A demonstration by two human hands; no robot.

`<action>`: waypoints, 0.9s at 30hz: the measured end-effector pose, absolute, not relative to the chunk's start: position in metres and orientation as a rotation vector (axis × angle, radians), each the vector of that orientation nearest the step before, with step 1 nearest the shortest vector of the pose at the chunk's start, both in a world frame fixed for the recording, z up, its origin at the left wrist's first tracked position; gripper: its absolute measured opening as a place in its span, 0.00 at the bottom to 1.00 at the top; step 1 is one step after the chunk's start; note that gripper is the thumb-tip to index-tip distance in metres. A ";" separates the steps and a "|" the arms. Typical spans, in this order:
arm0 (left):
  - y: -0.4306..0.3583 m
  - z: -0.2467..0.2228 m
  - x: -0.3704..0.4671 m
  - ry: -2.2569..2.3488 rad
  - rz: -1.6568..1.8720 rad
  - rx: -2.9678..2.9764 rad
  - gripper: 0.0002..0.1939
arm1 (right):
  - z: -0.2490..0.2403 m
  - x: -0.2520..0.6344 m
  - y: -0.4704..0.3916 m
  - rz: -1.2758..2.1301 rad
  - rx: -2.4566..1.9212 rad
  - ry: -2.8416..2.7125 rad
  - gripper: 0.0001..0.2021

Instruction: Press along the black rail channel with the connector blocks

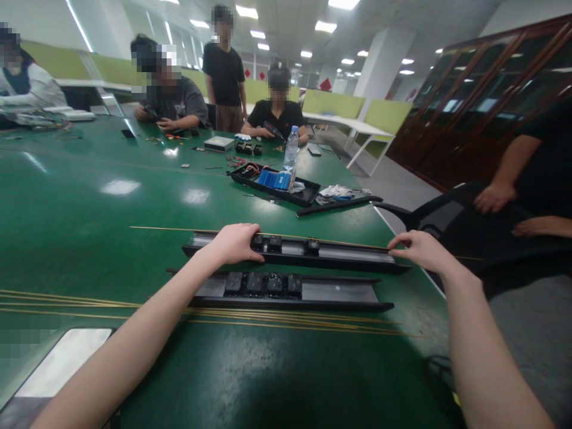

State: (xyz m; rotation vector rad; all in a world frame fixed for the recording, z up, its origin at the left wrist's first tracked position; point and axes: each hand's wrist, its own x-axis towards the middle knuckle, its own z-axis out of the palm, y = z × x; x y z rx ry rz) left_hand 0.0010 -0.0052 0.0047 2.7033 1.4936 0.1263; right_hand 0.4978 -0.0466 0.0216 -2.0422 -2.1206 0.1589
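Observation:
Two long black channels with silvery insides lie across the table in front of me. My left hand point(236, 243) is closed across the far channel point(344, 253), fingers on its far side and thumb on its near side. Several square black blocks point(313, 245) sit in that channel, one partly behind my left hand. A thin brass-coloured rod point(161, 228) runs along its far edge and sticks out past both ends. At the right end, my right hand point(417, 247) pinches this rod. The near channel point(348, 292) holds several black blocks point(274, 285) in a row.
More brass-coloured rods point(286, 317) lie along the near side. Beyond are a black tray point(308, 193), a water bottle point(291, 149), gloves point(335, 193) and a black strip point(339, 206). A phone-like slab point(67, 360) lies at left. Co-workers sit and stand around; a chair point(451, 220) is right.

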 end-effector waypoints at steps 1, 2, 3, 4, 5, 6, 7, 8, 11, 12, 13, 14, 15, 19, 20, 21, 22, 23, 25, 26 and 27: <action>-0.005 0.005 0.001 1.493 0.130 2.704 0.33 | 0.022 0.499 -0.047 0.166 -2.062 -2.115 0.13; -0.005 0.005 0.001 1.493 0.130 2.703 0.33 | 0.023 0.499 -0.048 0.177 -2.080 -2.110 0.14; -0.005 0.005 0.001 1.497 0.130 2.700 0.33 | 0.023 0.500 -0.049 0.189 -2.097 -2.103 0.14; -0.005 0.005 0.001 1.502 0.127 2.695 0.33 | 0.023 0.501 -0.049 0.199 -2.112 -2.092 0.14; -0.005 0.005 0.001 1.510 0.123 2.688 0.33 | 0.023 0.503 -0.050 0.205 -2.124 -2.080 0.15; -0.005 0.005 0.001 1.515 0.116 2.679 0.33 | 0.022 0.505 -0.050 0.211 -2.134 -2.068 0.15; -0.005 0.005 0.002 1.522 0.112 2.669 0.33 | 0.021 0.507 -0.050 0.213 -2.140 -2.055 0.15; -0.005 0.005 0.002 1.527 0.108 2.660 0.33 | 0.020 0.510 -0.049 0.213 -2.143 -2.043 0.15; -0.005 0.006 0.002 1.531 0.105 2.659 0.33 | 0.016 0.518 -0.048 0.219 -2.142 -2.020 0.16; -0.005 0.006 0.002 1.529 0.105 2.666 0.33 | 0.015 0.520 -0.048 0.223 -2.144 -2.016 0.16; -0.005 0.006 0.002 1.524 0.106 2.674 0.33 | 0.015 0.521 -0.048 0.229 -2.148 -2.014 0.16; -0.005 0.007 0.002 1.516 0.108 2.681 0.32 | 0.015 0.522 -0.048 0.237 -2.149 -2.015 0.16; -0.005 0.007 0.002 1.511 0.112 2.687 0.33 | 0.014 0.523 -0.048 0.245 -2.148 -2.013 0.16; -0.005 0.006 0.001 1.500 0.125 2.696 0.33 | 0.013 0.526 -0.049 0.262 -2.146 -1.996 0.16; -0.005 0.006 0.001 1.498 0.124 2.695 0.33 | 0.013 0.528 -0.049 0.260 -2.148 -1.990 0.16; -0.005 0.005 0.001 1.496 0.124 2.694 0.34 | 0.013 0.529 -0.050 0.258 -2.149 -1.985 0.16; -0.005 0.005 0.001 1.494 0.125 2.692 0.34 | 0.012 0.531 -0.050 0.257 -2.149 -1.980 0.16; -0.005 0.005 0.001 1.495 0.124 2.690 0.34 | 0.012 0.532 -0.050 0.258 -2.150 -1.973 0.16; -0.005 0.006 0.001 1.499 0.123 2.689 0.33 | 0.013 0.534 -0.051 0.262 -2.164 -1.950 0.16; -0.006 0.006 0.001 1.502 0.120 2.688 0.33 | 0.013 0.534 -0.052 0.266 -2.173 -1.941 0.16; -0.006 0.007 0.002 1.504 0.113 2.687 0.33 | 0.013 0.535 -0.052 0.268 -2.182 -1.933 0.16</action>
